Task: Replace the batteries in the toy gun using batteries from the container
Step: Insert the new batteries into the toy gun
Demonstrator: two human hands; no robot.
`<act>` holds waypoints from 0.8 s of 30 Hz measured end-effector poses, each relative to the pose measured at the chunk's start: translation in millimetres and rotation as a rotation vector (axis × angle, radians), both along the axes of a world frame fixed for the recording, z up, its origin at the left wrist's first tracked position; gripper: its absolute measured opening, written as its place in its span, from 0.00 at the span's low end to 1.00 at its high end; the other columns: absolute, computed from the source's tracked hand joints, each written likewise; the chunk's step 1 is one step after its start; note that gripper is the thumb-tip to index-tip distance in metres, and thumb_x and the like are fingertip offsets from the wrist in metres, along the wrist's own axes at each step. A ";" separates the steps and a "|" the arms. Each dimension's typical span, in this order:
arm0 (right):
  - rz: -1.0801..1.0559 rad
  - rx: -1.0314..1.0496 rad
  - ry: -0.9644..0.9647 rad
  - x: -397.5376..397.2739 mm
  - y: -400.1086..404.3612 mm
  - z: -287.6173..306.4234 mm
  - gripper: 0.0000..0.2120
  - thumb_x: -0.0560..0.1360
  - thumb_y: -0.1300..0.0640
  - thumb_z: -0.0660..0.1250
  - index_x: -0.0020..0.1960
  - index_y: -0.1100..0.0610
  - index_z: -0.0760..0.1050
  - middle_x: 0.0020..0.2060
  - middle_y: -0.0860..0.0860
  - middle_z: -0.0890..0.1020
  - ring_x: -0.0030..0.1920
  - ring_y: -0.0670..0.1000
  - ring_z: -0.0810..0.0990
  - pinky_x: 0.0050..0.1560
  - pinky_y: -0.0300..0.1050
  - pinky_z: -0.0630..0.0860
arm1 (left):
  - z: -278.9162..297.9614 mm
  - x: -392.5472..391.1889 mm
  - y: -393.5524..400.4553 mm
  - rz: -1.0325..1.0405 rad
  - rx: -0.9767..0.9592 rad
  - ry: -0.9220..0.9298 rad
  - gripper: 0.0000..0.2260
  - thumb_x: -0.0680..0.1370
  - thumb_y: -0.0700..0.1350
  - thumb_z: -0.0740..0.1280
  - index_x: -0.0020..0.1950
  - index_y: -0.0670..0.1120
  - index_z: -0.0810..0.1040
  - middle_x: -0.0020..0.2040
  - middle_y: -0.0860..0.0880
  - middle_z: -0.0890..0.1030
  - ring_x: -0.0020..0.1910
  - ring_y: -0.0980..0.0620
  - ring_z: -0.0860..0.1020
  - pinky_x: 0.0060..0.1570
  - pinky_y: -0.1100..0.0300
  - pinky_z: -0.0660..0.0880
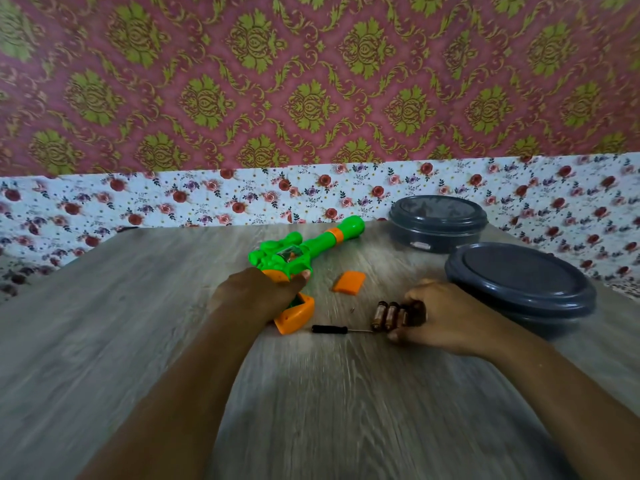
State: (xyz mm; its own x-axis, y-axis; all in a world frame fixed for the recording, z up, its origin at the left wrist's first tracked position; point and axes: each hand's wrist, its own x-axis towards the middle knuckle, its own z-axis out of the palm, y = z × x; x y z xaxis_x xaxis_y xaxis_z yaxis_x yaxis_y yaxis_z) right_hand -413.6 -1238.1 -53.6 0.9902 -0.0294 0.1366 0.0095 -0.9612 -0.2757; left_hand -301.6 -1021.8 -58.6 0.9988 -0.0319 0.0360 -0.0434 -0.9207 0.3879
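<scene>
**Already opened — old cells out, gun pinned flat**

Evidently the swap is midway, judging by the layout. The left hand (258, 296) lies over the toy gun (301, 256), fingers curled round the body where it meets the orange grip, pressing it to the table (138, 323) so the open battery bay in the grip faces up and stays put. Just beyond those fingertips, to their right, lies the orange battery cover (349, 281), set aside within reach for refitting.

The right hand (446, 317) rests low on the table, wrist down, fingers bent over a row of batteries (389, 315) — gathering them, it seems, though blur hides whether they are truly pinched. Just under its fingertips runs the small screwdriver (332, 329), tip toward the batteries; a tiny screw (352, 309) sits between both hands.

Behind the right knuckles stands a closed grey container (519, 285), a second one (436, 223) farther off. Both forearms reach forward, slightly converging.
</scene>
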 end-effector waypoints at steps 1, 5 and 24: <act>0.001 -0.006 -0.007 0.4 -0.9 -0.3 0.22 0.64 0.41 0.73 0.45 0.59 0.77 0.42 0.51 0.75 0.42 0.49 0.74 0.45 0.49 0.73 | 1.1 -0.1 -0.3 0.004 -0.006 -0.003 0.34 0.69 0.72 0.59 0.60 0.45 0.74 0.57 0.43 0.77 0.58 0.43 0.76 0.46 0.58 0.69; 0.009 -0.008 -0.028 0.9 -2.4 -3.0 0.19 0.65 0.41 0.72 0.41 0.57 0.76 0.38 0.48 0.73 0.38 0.44 0.72 0.40 0.44 0.69 | 6.5 1.5 -0.6 0.029 -0.040 -0.023 0.26 0.71 0.64 0.66 0.57 0.45 0.73 0.52 0.43 0.77 0.57 0.43 0.76 0.46 0.58 0.69; 0.025 0.818 -0.285 13.1 8.9 -8.1 0.22 0.71 0.70 0.67 0.61 0.52 0.73 0.39 0.53 0.78 0.31 0.46 0.75 0.29 0.35 0.75 | -19.2 21.4 12.9 -0.090 -1.089 0.135 0.05 0.76 0.40 0.68 0.43 0.38 0.77 0.40 0.38 0.82 0.32 0.48 0.83 0.44 0.48 0.81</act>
State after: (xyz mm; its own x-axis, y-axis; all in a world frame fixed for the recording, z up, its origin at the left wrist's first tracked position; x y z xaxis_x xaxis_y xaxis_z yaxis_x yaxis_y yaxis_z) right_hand -400.5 -1229.2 -61.8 0.9231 -0.2053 0.3251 0.2021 -0.4602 -0.8645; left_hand -280.2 -1008.9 -77.7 0.9922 -0.1226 -0.0204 0.0108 -0.0783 0.9969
